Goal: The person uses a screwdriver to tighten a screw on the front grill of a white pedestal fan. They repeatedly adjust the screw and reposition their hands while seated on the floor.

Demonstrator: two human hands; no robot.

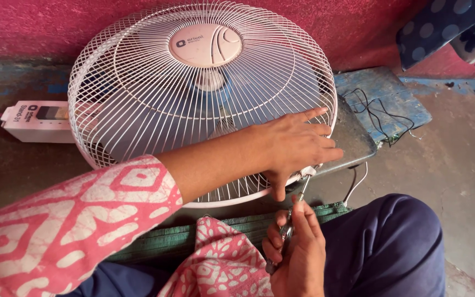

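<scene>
A white wire-guard fan [202,93] lies face up on the floor in front of me, its blue blades showing through the grille. My left hand [295,146] rests flat on the lower right rim of the guard, fingers spread, thumb hooked under the edge. My right hand [298,250] is closed around a slim metal screwdriver [295,212], whose tip touches the guard's rim clip just below my left thumb. My pink patterned sleeve crosses the lower left.
The fan's white base [37,121] juts out at the left. A grey slab [353,140] and a blue board with a thin black cord [380,113] lie to the right. A pink wall runs behind. A green woven mat [182,239] is under my knees.
</scene>
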